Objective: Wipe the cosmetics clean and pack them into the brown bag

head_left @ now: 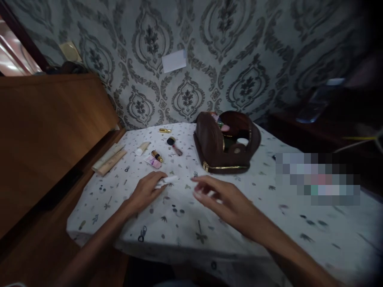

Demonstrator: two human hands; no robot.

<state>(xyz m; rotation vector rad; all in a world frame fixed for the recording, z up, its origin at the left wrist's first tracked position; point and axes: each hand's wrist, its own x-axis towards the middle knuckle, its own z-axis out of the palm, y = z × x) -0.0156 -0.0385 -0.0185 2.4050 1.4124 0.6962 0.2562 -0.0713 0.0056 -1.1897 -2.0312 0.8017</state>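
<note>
My left hand (147,189) is closed around a small white tube (171,179) over the middle of the patterned white cloth; one end of the tube sticks out to the right. My right hand (220,195) hovers to the right of it, fingers parted, nothing between them. Behind my right hand stands an unzipped brown bag (209,149) with a white lid and colourful items inside. Past my left hand lie a pink and white tube (153,161), a dark bottle with a gold cap (157,156), a cream tube (143,148), a brush-like item (174,146) and a gold tube (164,130).
Two long beige packages (109,159) lie at the cloth's left edge, beside a wooden cabinet (54,131). A patterned wall with a white card (174,61) rises behind. A pixelated patch covers something at the right. A clear bottle (318,101) is at the far right.
</note>
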